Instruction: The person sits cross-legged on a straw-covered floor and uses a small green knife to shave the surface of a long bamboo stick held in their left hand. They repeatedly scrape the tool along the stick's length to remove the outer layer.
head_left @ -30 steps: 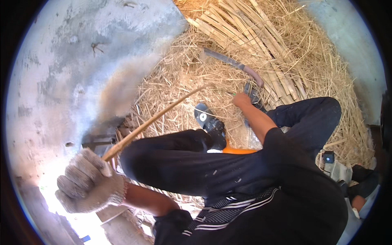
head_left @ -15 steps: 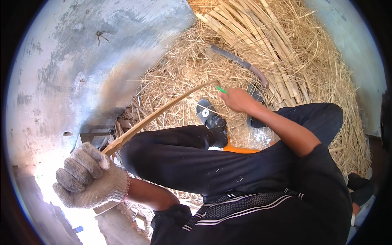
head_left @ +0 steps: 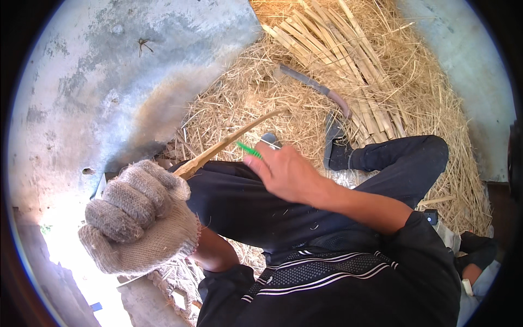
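Note:
My left hand (head_left: pixel 139 215), in a grey knitted work glove, is closed round the thick end of a pale bamboo strip (head_left: pixel 215 148). The strip slants up and away to the right, and its thin far tip curves over the straw. My bare right hand (head_left: pixel 289 173) grips a small green-handled tool (head_left: pixel 249 150), held just beside the strip's middle. Most of the tool is hidden by my fingers, and I cannot tell whether it touches the strip.
A curved knife (head_left: pixel 313 86) with a brown handle lies on the straw (head_left: pixel 234 98) ahead. Beyond it is a bundle of split strips (head_left: pixel 348 60). A worn grey wall panel (head_left: pixel 109 82) stands left. My bent legs (head_left: pixel 234 212) lie under the strip.
My right hand has come back from the strip's far tip toward its middle with the green-handled tool. My left hand has shifted slightly right, still holding the bamboo strip.

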A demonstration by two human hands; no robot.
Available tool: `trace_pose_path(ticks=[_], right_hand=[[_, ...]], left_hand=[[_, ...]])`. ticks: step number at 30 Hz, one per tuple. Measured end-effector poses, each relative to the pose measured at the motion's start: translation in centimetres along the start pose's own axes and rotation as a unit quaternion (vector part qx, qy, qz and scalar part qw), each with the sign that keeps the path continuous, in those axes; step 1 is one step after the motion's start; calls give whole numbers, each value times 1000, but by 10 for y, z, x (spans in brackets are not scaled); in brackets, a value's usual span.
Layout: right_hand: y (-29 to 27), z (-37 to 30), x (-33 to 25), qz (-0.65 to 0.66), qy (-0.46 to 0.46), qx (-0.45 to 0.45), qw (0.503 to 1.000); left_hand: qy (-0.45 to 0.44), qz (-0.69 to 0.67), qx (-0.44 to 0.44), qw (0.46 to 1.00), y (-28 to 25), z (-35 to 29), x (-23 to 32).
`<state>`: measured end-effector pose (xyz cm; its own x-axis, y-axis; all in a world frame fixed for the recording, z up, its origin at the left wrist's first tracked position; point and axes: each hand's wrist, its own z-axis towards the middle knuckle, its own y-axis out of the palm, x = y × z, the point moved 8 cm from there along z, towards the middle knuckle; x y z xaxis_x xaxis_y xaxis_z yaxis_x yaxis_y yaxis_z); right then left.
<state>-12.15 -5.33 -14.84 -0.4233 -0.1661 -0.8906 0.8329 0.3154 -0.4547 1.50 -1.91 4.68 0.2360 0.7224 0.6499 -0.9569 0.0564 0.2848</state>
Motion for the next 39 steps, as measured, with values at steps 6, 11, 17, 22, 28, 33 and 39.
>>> trace_pose_path(ticks=[6,11,17,22,28,33,39], right_hand=[[0,9,33,-32,-12,86,996],[-2,-12,-31,12,-93,27,995],[9,5,-27,-14,-115,83,990],[4,4,-56,-3,-85,8,996],[11,-4,-49,-10,-71,10,997],[5,2,-41,-29,-68,56,996],[6,-2,-40,-60,-83,59,993]], left_hand=[[8,3,42,999,3,3,0],[2,14,56,998,-7,5,2],[12,26,50,998,-20,18,-1],[-3,61,160,985,-35,17,2],[6,22,106,994,-23,9,1],[22,50,136,989,-21,14,2],[-7,22,119,993,-21,6,5]])
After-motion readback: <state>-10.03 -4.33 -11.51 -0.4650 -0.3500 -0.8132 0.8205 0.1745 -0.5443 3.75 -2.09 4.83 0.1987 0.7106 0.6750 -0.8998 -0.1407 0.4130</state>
